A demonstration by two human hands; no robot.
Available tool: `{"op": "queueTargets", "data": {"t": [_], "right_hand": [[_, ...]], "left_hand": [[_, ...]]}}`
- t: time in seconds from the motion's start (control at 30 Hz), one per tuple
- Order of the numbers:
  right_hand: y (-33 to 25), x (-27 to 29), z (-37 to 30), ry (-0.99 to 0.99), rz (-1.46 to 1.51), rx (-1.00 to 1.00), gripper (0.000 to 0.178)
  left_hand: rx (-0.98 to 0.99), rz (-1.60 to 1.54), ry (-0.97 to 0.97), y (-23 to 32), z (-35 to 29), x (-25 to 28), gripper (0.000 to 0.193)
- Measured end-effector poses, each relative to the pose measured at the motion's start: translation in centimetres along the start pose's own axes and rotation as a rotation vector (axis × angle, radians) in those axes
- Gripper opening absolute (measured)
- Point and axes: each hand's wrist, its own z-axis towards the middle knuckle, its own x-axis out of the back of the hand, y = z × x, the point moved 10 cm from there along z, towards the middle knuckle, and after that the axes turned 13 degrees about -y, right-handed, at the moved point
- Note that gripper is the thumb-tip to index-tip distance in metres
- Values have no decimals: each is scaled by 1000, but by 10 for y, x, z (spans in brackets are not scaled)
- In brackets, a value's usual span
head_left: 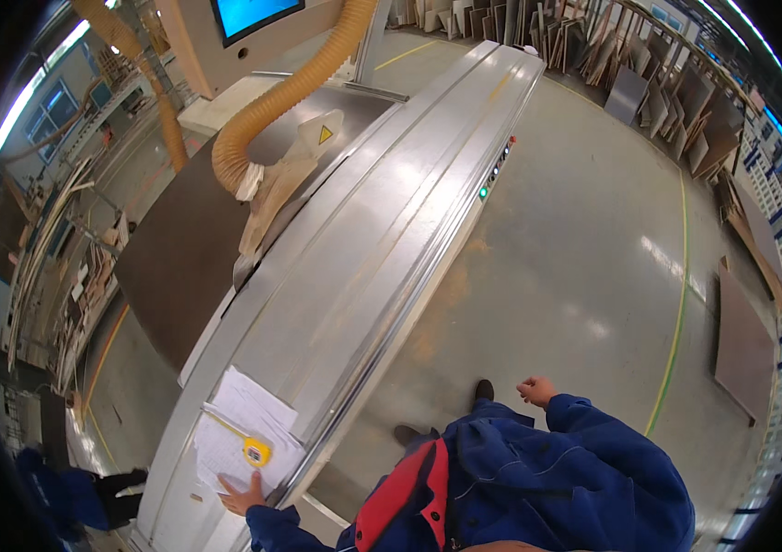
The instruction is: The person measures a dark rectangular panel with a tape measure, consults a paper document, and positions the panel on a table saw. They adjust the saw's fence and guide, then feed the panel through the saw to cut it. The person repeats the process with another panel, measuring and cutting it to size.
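Observation:
My left hand [242, 495] lies on the lower edge of a stack of white paper sheets [267, 409], its fingers spread. The stack rests on the near end of a long metal sliding table [336, 285]. Just above that hand, a yellow tape measure [257, 451] sits on the sheets with a short length of blade out toward the upper left; the fingers do not hold it. My right hand [536, 391] is in the air over the floor, away from the table. Its fingers are loosely curled, and I see nothing in them.
A saw guard [276, 198] with a yellow hose [304, 92] stands beside the sliding table, over a dark board [179, 248]. Lit buttons [492, 179] line the table's right side. Panels [672, 101] lean in racks at the back right. Another person [64, 492] is at lower left.

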Motion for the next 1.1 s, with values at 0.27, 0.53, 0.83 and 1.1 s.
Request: {"op": "queueTargets", "data": {"t": [0.27,0.53,0.83,1.1], "right_hand": [[-8,-1,14,-54,20,-39,41],[25,93,52,-80,128,19,38],[170,278,61,240,418,-41,28],[225,304,74,314,607,-206,28]], "left_hand": [[-78,-41,-127,120,-55,6,121],[-26,-35,-232,316,-115,6,122],[-53,-54,-293,584,-185,-7,128],[3,-27,-311,802,-213,-18,130]]}}
